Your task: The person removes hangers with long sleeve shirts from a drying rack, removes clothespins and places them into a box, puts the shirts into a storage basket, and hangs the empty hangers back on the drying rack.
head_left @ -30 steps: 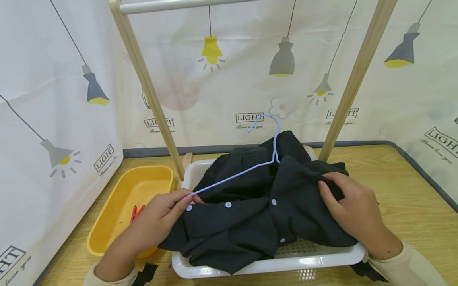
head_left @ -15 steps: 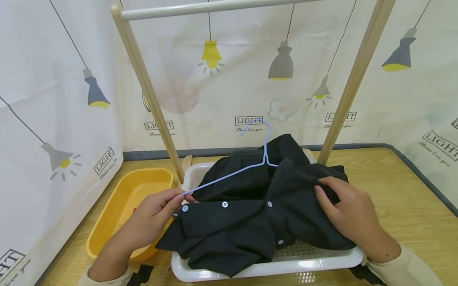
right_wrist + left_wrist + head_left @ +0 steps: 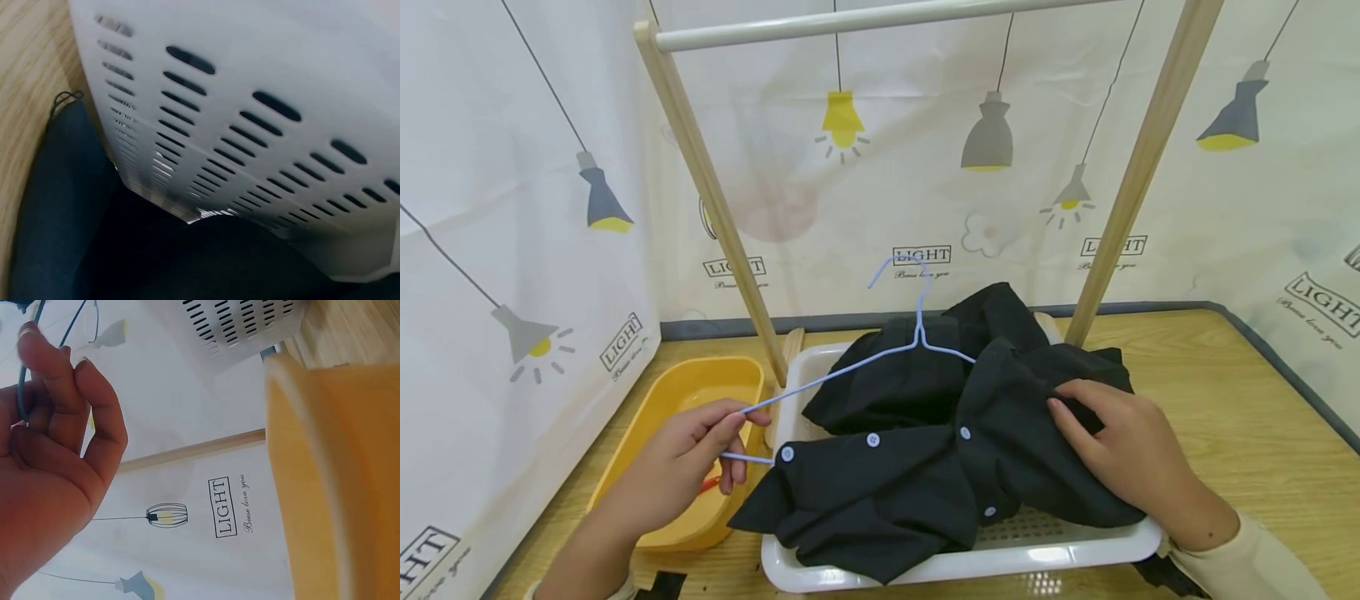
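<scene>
A black shirt with pale buttons lies bunched over a white basket. My left hand pinches the left end of a light blue wire clothes hanger, beyond the shirt's left edge. The left wrist view shows the curled fingers around the hanger wire. The hanger's right arm runs under the shirt, and its hook points up and left. On the shirt's right part, my right hand grips the cloth with thumb and fingers. The right wrist view shows no hand, only the basket's slotted wall and dark cloth.
A wooden rack with a white top rail stands behind and around the basket, its posts at both sides. Left of it sits a yellow tub with a red clothespin inside. A lamp-printed wall sheet closes off the back.
My left hand has moved left with the hanger, drawing its left end out past the shirt. The hook has shifted left too. My right hand keeps its grip, moving only slightly.
</scene>
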### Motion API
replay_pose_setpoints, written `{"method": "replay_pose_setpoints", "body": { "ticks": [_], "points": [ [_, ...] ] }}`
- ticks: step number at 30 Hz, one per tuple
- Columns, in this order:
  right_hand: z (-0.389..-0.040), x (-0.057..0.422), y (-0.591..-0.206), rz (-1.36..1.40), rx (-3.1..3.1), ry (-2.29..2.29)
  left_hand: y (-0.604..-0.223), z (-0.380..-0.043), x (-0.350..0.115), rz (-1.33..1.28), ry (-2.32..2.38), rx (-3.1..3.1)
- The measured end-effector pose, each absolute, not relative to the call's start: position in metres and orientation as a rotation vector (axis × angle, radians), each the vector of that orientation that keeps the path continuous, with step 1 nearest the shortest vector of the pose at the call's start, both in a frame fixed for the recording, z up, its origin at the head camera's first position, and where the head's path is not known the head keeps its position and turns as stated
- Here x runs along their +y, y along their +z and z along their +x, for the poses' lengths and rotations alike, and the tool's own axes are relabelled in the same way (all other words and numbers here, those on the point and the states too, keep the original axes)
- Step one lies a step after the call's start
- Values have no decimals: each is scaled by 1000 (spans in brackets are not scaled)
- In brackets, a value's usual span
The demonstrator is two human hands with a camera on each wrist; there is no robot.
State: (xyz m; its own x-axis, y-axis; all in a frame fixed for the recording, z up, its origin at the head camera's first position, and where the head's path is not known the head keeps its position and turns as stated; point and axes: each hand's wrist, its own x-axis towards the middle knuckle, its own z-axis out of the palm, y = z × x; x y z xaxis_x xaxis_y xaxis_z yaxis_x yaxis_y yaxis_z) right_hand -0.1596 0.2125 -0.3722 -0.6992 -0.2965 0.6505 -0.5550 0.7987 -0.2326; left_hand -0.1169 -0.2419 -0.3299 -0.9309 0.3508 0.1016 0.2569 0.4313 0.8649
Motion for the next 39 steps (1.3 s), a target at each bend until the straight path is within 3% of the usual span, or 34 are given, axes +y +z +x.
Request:
{"method": "replay_pose_setpoints", "body": {
  "ticks": [23, 39],
  "points": [
    [-161, 213, -374, 698, -2379, 554, -328, -101, -293, 381, 1674, 2714],
    [-161, 213, -373, 702, -2379, 542, -319, -101, -303, 390, 2327, 2554]
  ]
}}
